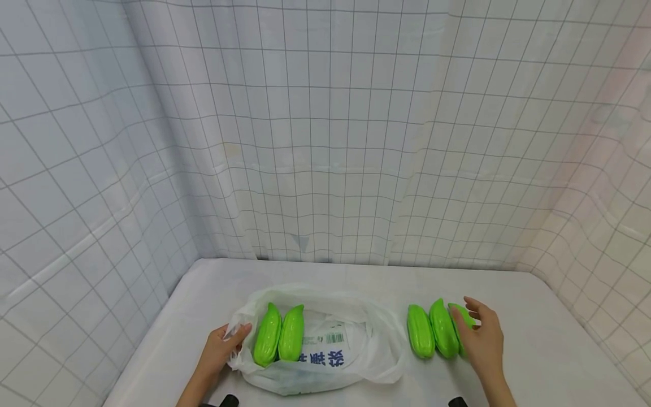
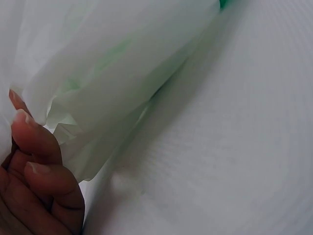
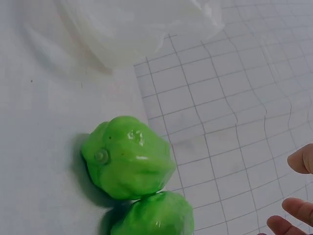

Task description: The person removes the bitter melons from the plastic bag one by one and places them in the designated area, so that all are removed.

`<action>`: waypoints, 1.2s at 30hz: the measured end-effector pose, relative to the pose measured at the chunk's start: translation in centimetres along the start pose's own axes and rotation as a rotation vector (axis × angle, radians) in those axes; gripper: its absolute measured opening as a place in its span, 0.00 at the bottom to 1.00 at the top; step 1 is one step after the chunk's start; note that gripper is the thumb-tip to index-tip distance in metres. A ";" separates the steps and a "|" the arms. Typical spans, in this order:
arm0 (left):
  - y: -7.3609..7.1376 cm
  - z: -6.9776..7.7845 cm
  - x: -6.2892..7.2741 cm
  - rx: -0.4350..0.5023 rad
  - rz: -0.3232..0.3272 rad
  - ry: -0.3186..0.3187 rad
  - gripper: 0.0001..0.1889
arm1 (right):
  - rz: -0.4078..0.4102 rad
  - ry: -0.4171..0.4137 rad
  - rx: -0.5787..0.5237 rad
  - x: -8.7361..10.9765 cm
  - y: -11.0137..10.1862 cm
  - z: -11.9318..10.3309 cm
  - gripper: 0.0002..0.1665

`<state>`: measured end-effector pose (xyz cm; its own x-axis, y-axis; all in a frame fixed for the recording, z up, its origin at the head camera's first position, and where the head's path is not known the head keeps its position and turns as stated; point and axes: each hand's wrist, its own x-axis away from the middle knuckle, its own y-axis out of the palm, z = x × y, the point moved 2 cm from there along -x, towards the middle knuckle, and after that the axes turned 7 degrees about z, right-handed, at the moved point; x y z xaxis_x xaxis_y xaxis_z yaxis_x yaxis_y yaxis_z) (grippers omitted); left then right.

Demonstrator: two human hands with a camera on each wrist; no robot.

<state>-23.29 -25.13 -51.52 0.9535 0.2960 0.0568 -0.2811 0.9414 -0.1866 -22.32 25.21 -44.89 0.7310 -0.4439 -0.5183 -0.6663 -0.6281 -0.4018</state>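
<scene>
A white plastic bag (image 1: 366,367) lies spread open on the table, with two glossy, bright green ridged gourds (image 1: 291,333) side by side at its left end. My left hand (image 1: 221,347) pinches the bag's left edge; in the left wrist view its curled fingers (image 2: 54,186) hold the thin plastic. To the right of the bag, three more such gourds (image 1: 421,332) lie in a row. Over the rightmost gourd (image 1: 464,316) my right hand (image 1: 482,336) hovers with fingers apart, partly hiding it. The right wrist view shows the fingers (image 3: 301,210) apart from the two gourds (image 3: 129,159) visible there.
Blue and dark printing with a barcode (image 1: 334,338) marks the inside of the bag. The white table (image 1: 539,316) is enclosed at the back and sides by white grid-patterned cloth (image 1: 325,141).
</scene>
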 end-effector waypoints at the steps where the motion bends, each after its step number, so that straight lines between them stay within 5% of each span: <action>1: 0.0 0.0 0.0 0.002 0.002 0.000 0.18 | -0.004 -0.004 -0.002 0.1 0.0 -0.2 0.23; 36: 0.0 -0.1 0.0 0.013 0.000 -0.008 0.18 | -0.177 -0.235 -0.138 2.5 3.3 -7.0 0.28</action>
<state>-23.27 -25.18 -51.65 0.9526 0.2972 0.0645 -0.2826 0.9434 -0.1738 -21.68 17.55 -42.28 0.7689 -0.1699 -0.6163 -0.4936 -0.7705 -0.4034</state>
